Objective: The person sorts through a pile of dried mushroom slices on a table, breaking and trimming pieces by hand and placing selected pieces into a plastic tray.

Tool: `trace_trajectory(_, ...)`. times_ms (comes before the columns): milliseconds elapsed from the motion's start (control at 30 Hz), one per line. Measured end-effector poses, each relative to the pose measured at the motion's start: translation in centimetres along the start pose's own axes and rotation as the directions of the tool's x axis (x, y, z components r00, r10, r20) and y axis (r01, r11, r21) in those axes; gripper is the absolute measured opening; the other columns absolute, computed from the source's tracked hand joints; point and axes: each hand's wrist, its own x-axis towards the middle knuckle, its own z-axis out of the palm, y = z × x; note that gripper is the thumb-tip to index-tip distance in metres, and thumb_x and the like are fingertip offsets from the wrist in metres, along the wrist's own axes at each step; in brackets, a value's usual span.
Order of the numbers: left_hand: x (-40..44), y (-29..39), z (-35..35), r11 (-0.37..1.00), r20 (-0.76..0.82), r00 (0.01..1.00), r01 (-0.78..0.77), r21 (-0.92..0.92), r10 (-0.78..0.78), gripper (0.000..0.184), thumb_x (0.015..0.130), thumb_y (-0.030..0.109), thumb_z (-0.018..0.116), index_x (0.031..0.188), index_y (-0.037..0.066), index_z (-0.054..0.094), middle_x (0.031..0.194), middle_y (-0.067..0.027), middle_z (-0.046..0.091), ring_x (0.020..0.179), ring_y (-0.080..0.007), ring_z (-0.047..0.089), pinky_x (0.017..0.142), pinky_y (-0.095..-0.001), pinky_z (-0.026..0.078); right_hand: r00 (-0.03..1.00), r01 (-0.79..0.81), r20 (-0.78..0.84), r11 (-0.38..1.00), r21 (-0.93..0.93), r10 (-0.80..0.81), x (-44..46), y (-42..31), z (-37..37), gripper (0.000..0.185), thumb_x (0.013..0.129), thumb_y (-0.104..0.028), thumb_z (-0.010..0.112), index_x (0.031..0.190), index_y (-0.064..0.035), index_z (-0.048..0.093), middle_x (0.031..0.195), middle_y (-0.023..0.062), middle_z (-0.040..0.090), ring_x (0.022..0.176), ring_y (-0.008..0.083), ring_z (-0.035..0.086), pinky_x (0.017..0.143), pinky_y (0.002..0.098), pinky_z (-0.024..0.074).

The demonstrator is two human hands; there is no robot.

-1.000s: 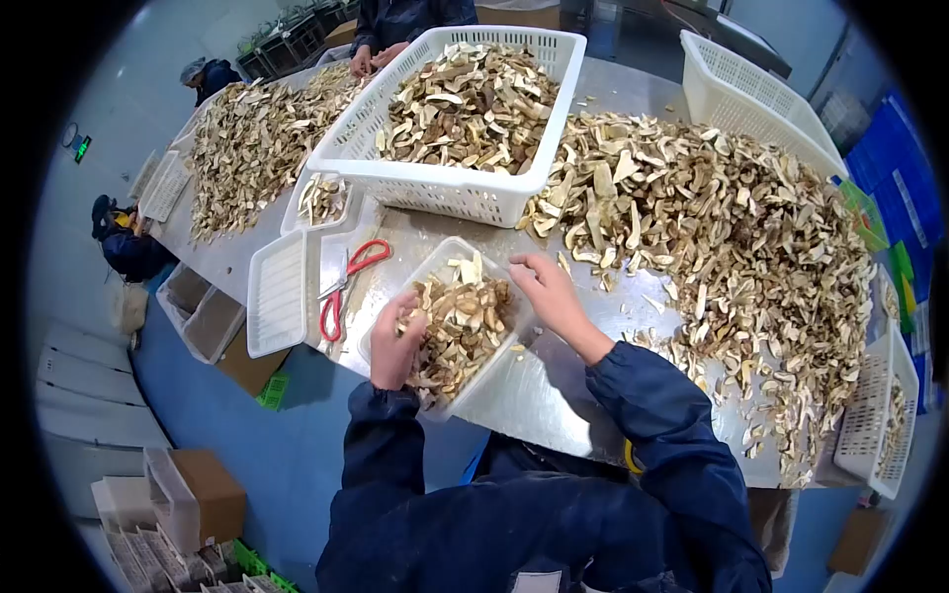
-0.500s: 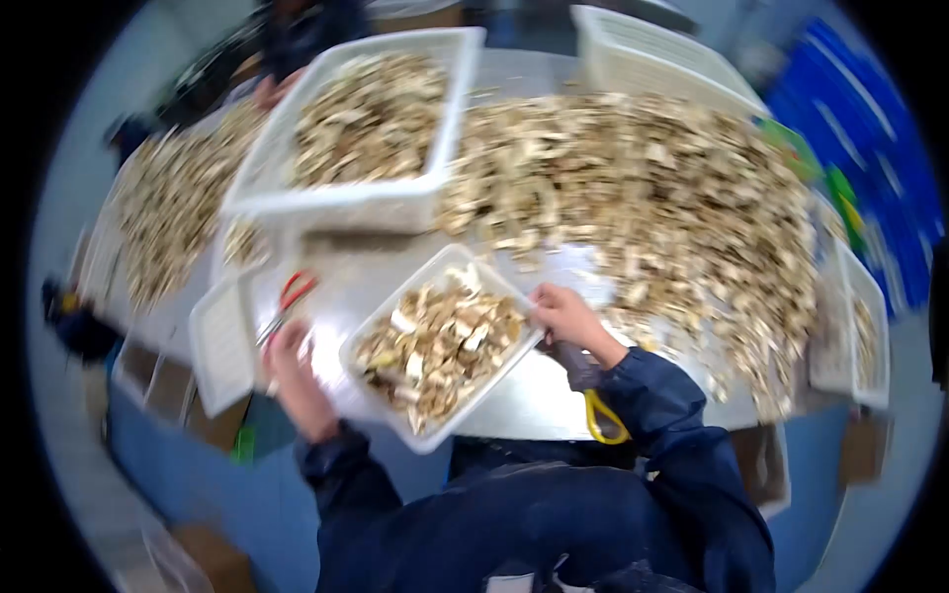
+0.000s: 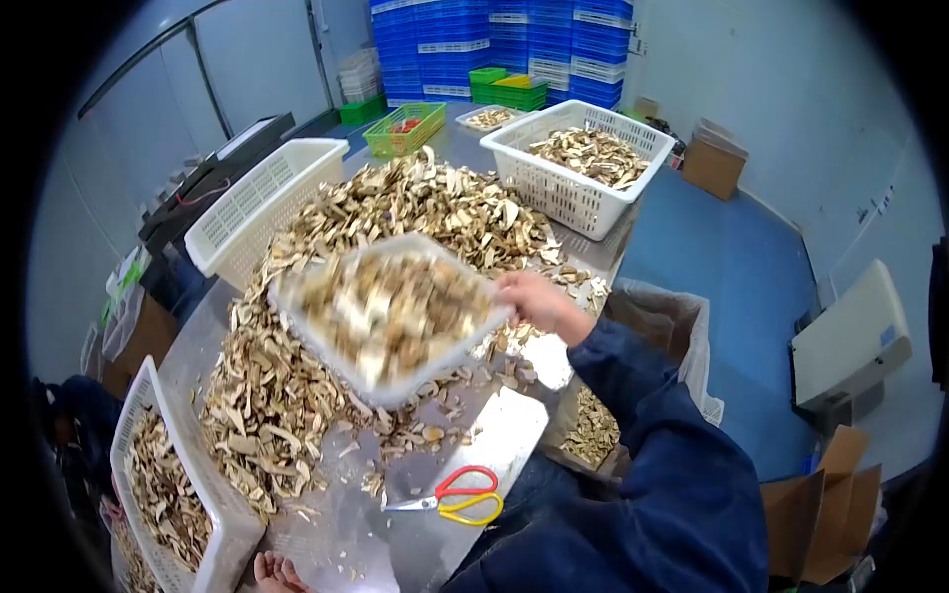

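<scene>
My right hand (image 3: 539, 301) is closed on the right-hand corner of a small white basket (image 3: 381, 395) of dried mushroom slices (image 3: 395, 306). The basket is raised over the table, tilted and smeared by motion. Beneath and behind it spreads a large heap of mushroom slices (image 3: 267, 415). At the bottom edge, only part of my left hand (image 3: 280, 573) shows, fingers apart with nothing visible in them, close to a large white basket (image 3: 222, 514) of slices. Scissors with one red and one yellow handle (image 3: 455, 496) lie on the metal table near my body.
Another filled white basket (image 3: 573, 193) stands at the far right table end, and a white basket (image 3: 262, 208) stands at the left. A green basket (image 3: 405, 128) sits at the back. Beside the table's right edge is a lined bin (image 3: 692, 346); blue crates (image 3: 455, 49) are stacked behind.
The view has swung right, toward the heap and the far wall. My right hand has lifted the small basket over the heap; my left hand is now low at the frame's edge.
</scene>
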Motion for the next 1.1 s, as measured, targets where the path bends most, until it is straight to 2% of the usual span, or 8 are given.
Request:
trace_trajectory(167,0.0,-0.3,3.0,0.998,0.053,0.997,0.055,0.042,-0.057,0.043,0.096,0.028,0.045,0.118,-0.009,0.048,0.11,-0.0206,0.055,0.096,-0.0282,0.055,0.083,-0.0349,0.049,0.953,0.184,-0.298,0.892,0.414,-0.058,6.8,-5.7,-11.5,0.01,0.087,-0.003,0.051,0.09,0.0046,0.057,0.068,0.0029,0.057,0.047,0.0076,0.051,0.039,0.0183,0.0415)
trace_trajectory(333,2.5,-5.9,-0.9,0.955,0.064,0.973,0.205,0.216,-0.223,0.039,0.097,0.03,0.037,0.122,0.001,0.045,0.109,-0.0094,0.053,0.095,-0.0153,0.05,0.081,-0.0279,0.043,0.926,0.231,-0.369,0.655,0.72,0.079,15.8,-6.2,-26.0,0.017,0.086,0.0,0.051,0.1,0.0095,0.051,0.081,0.0138,0.059,0.053,0.0102,0.057,0.045,0.0148,0.0485)
trace_trajectory(500,-0.6,2.0,5.9,0.977,0.051,0.995,0.079,0.198,-0.09,0.034,0.095,0.021,0.043,0.116,-0.005,0.051,0.109,-0.0181,0.055,0.097,-0.027,0.055,0.082,-0.0339,0.049,0.869,0.393,-0.466,0.337,0.855,0.167,18.1,-7.0,-25.8,0.021,0.09,0.002,0.048,0.109,0.0097,0.046,0.099,0.0263,0.059,0.059,0.0152,0.062,0.051,0.0165,0.0543)
trace_trajectory(633,-0.6,3.1,6.3,0.906,0.188,0.981,-0.045,0.421,-0.039,0.032,0.095,0.018,0.045,0.118,-0.002,0.051,0.11,-0.017,0.056,0.101,-0.0268,0.054,0.083,-0.0337,0.049,0.933,0.242,-0.352,0.599,0.764,0.072,19.7,-5.9,-25.0,0.017,0.087,0.0,0.054,0.101,0.0091,0.05,0.088,0.0174,0.061,0.06,0.0153,0.061,0.051,0.0199,0.0541)
trace_trajectory(767,-0.2,0.5,6.0,0.964,0.244,0.963,0.05,0.261,-0.116,0.033,0.094,0.023,0.047,0.116,0.0,0.052,0.107,-0.012,0.055,0.097,-0.0208,0.053,0.083,-0.0302,0.045,0.926,0.282,-0.365,0.814,0.508,-0.093,16.2,-8.2,-15.8,0.014,0.084,0.002,0.054,0.097,0.0066,0.052,0.082,0.0123,0.059,0.065,0.0146,0.061,0.052,0.024,0.0528)
trace_trajectory(833,-1.2,-0.1,5.9,0.965,0.28,0.946,0.093,0.245,-0.162,0.025,0.092,0.018,0.047,0.107,0.0,0.055,0.099,-0.0059,0.053,0.09,-0.0156,0.053,0.082,-0.0278,0.044,0.936,0.351,-0.164,0.854,0.384,-0.311,15.7,-6.7,-12.4,0.015,0.086,-0.003,0.053,0.099,0.0041,0.054,0.083,0.0097,0.06,0.068,0.0164,0.061,0.057,0.0263,0.054)
trace_trajectory(933,-3.5,3.6,7.5,0.946,0.559,0.77,0.184,0.267,-0.307,0.022,0.086,0.005,0.052,0.106,-0.003,0.057,0.1,-0.0118,0.059,0.092,-0.0209,0.059,0.083,-0.0308,0.047,0.966,0.252,0.043,0.966,0.059,-0.255,9.7,-7.7,-1.4,0.027,0.085,-0.008,0.058,0.109,0.0034,0.054,0.092,0.0109,0.064,0.068,0.0155,0.064,0.055,0.0262,0.055)
trace_trajectory(1100,-5.9,7.3,9.2,0.95,0.966,0.086,0.223,0.22,-0.244,0.026,0.086,0.006,0.053,0.112,0.0,0.057,0.107,-0.0138,0.06,0.099,-0.0261,0.057,0.09,-0.0325,0.042,0.851,0.082,0.524,0.976,-0.201,0.037,1.8,-1.8,14.5,0.032,0.081,-0.01,0.061,0.111,0.0008,0.053,0.087,0.0126,0.064,0.065,0.0166,0.065,0.054,0.027,0.0571)
